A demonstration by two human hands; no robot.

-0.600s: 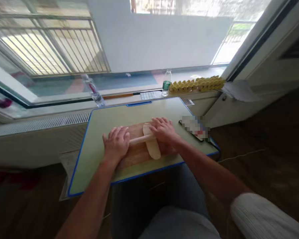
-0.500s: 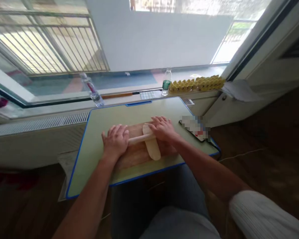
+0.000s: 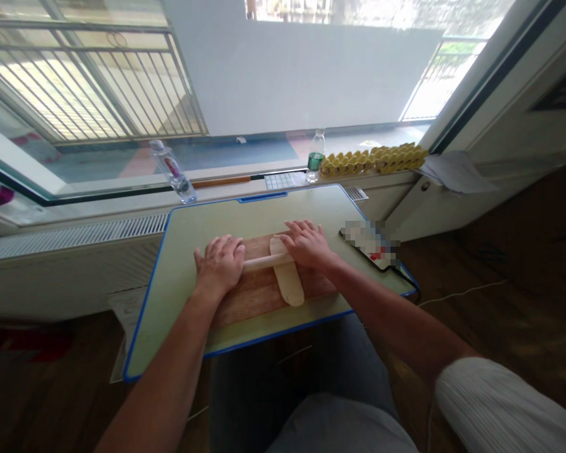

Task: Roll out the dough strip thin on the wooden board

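Note:
A pale rolling pin [image 3: 260,263] lies across a long flat strip of dough [image 3: 290,284] on a wooden board [image 3: 255,296]. My left hand [image 3: 219,264] is over the pin's left end, its palm pressed down and its fingers reaching forward past it. At the other end, my right hand [image 3: 306,244] bears on the pin in the same way, its thumb beside the dough's far end. Both hands cover the ends of the pin. The dough runs from under the pin towards me, with a rounded near end.
The board rests on a small green table [image 3: 170,302] with a blue rim. A phone [image 3: 365,245], partly blurred out, lies at the right with a cable. Along the windowsill stand a clear bottle [image 3: 173,173], a green-labelled bottle [image 3: 315,157] and yellow egg trays [image 3: 372,160].

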